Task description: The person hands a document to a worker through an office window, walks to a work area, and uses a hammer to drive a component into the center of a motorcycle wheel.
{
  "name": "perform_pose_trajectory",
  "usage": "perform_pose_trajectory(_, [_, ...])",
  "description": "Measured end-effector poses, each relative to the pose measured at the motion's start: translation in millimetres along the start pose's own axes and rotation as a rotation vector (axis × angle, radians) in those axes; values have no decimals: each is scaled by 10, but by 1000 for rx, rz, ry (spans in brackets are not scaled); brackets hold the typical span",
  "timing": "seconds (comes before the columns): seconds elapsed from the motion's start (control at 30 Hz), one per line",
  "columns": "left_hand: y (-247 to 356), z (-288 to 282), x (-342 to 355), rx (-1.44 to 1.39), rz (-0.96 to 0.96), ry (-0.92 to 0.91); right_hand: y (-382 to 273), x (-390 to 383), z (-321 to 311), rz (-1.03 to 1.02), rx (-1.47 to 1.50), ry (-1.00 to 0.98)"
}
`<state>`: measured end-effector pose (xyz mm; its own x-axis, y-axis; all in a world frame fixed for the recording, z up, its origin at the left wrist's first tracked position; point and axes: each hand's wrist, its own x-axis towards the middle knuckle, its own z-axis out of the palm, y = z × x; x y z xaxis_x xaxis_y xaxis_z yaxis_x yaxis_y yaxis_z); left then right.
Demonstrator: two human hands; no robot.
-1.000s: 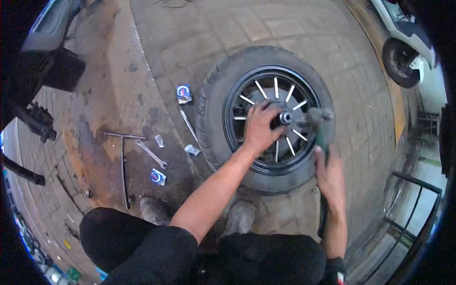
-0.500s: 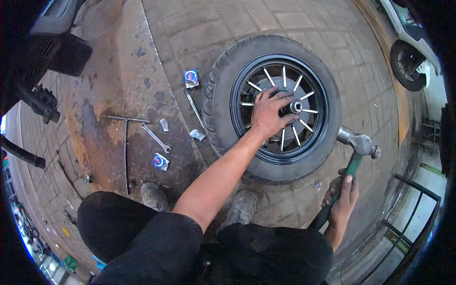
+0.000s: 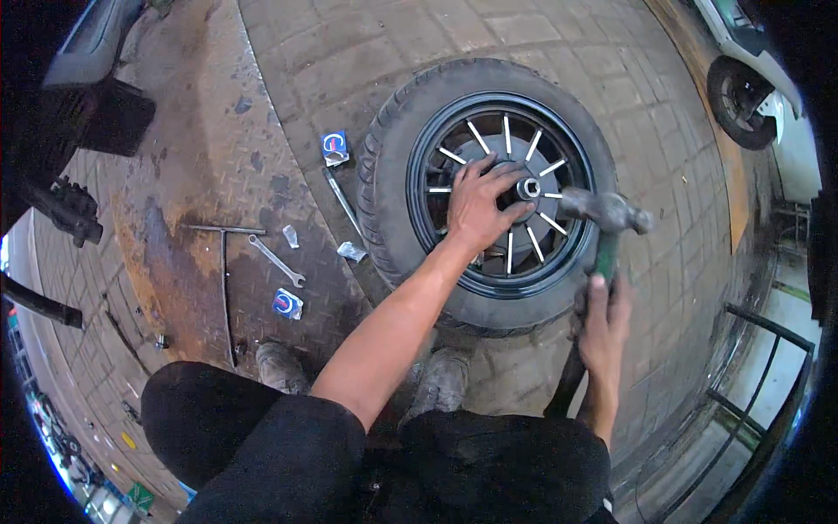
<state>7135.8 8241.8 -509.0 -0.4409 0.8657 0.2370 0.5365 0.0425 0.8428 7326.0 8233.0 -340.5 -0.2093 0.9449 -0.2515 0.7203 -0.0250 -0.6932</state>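
Note:
A spoked motorcycle wheel (image 3: 521, 152) with a black tyre lies flat on the paving before me. At its hub, the fingers and thumb of my left hand (image 3: 480, 205) close round a dark socket (image 3: 528, 188), whose square hole faces up. My right hand (image 3: 604, 325) grips the green and black handle of a ball-peen hammer (image 3: 608, 212). The hammer's head hangs over the wheel's right side, a little apart from the socket, and is blurred by motion. My left palm covers part of the hub and spokes.
Left of the wheel lie a metal bar (image 3: 343, 203), a T-handle wrench (image 3: 223, 288), a combination wrench (image 3: 278, 261) and two small blue-white boxes, one a box (image 3: 334, 148) near the tyre. A metal frame (image 3: 768, 336) stands right; a white scooter's wheel (image 3: 738, 103) is far right.
My right hand has swung the hammer left and slightly up, from beside the tyre to over the wheel near the socket. My left hand keeps its hold; the whole view has shifted slightly.

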Motion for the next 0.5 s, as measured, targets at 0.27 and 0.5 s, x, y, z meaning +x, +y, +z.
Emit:
perform_pose_trajectory(0.27, [8, 21, 3, 25, 30, 28, -67, 255, 220, -96, -278, -67])
perform_pose_trajectory(0.5, [-74, -24, 9, 26, 21, 46, -597, 193, -322, -216, 123, 470])
